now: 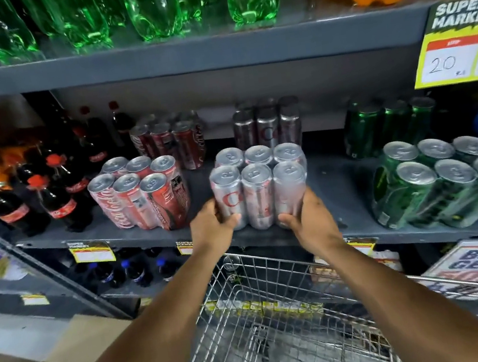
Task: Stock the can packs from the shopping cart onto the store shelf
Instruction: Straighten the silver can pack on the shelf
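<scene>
Both hands grip a silver six-pack of cans (258,189) that stands at the near edge of the grey shelf (338,186). The left hand (212,227) wraps its left side and the right hand (308,217) its right side, fingers curled on the cans. A red can pack (142,193) sits just left, a green can pack (441,181) well to the right. The wire shopping cart (280,321) stands below.

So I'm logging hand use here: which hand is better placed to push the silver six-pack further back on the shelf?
Probably either: the left hand and right hand grip the silver can pack symmetrically at the shelf front. The right has a slight edge, with open shelf space beside it.
</scene>
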A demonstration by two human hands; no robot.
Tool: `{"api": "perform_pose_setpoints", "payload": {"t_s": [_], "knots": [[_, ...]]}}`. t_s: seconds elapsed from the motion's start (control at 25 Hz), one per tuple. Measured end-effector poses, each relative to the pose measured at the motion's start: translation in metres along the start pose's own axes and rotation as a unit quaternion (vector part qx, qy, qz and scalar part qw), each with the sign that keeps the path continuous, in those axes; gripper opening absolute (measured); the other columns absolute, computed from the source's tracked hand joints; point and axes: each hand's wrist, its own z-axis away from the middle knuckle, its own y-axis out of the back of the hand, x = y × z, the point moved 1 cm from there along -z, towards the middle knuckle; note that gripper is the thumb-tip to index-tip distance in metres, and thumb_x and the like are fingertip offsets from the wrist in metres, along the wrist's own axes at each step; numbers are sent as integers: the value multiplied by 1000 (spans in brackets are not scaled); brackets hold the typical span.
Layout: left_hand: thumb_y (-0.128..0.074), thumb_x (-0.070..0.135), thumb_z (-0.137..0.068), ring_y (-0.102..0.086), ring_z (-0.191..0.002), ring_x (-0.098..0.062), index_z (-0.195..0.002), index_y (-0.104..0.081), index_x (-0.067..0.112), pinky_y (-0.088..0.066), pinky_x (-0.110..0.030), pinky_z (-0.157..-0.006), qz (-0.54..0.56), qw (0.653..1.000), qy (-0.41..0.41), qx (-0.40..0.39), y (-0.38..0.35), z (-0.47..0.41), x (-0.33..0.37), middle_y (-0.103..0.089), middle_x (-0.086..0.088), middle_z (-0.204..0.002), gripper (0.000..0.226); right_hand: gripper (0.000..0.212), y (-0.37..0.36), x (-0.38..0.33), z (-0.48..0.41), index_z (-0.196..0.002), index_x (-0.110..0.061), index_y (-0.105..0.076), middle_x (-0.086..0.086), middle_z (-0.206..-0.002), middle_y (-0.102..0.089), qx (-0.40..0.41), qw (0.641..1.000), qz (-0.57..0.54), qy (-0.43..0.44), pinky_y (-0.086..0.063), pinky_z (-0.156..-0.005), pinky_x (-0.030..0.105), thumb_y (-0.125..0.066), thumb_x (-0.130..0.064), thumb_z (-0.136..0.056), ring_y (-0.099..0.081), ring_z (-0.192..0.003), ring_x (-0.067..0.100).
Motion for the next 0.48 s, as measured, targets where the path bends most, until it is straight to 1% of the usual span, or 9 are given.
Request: {"api": "perform_pose_setpoints", "payload": {"t_s": [0.12, 0.2, 0.28, 0.4, 0.48], "knots": [[-71, 31, -75, -65, -102, -16, -118, -61, 17, -51, -31, -90, -6, 999, -32, -20, -23, 11, 16, -71, 0, -114, 47, 55, 25, 22, 2, -119, -26, -41, 3, -119, -60, 7, 999, 33, -17, -40, -82, 30, -71, -38, -74, -58, -109, 24], [-69, 29, -77, -65, -102, -19, -119, -59, 15, -51, -33, -91, -14, 999, -46, -10, -29, 15, 20, -70, -3, -114, 46, 60, 31, 28, 0, -123, -23, -39, 5, -124, -59, -7, 998, 50, -40, -40, -81, 32, -70, -40, -74, -57, -111, 27], [-69, 28, -77, -65, -101, -18, -118, -59, 14, -51, -33, -90, -10, 999, -49, -7, -29, 14, 18, -70, -3, -113, 44, 62, 30, 29, -2, -124, -22, -37, 5, -125, -58, -14, 997, 52, -49, -39, -82, 31, -71, -39, -74, -56, -112, 26], [-72, 28, -75, -63, -98, -13, -118, -57, 15, -49, -26, -85, 12, 999, -36, -27, -27, 10, 15, -69, 0, -112, 47, 65, 27, 27, -3, -127, -22, -34, 5, -127, -57, -18, 997, 47, -53, -39, -84, 31, -70, -38, -75, -56, -112, 25], [-76, 30, -72, -58, -95, -8, -121, -53, 17, -43, -14, -77, 35, 998, -21, -53, -28, 8, 16, -64, 7, -108, 56, 65, 27, 26, -3, -127, -23, -33, 4, -127, -57, -19, 996, 49, -69, -41, -85, 32, -70, -38, -75, -56, -111, 24]]}}
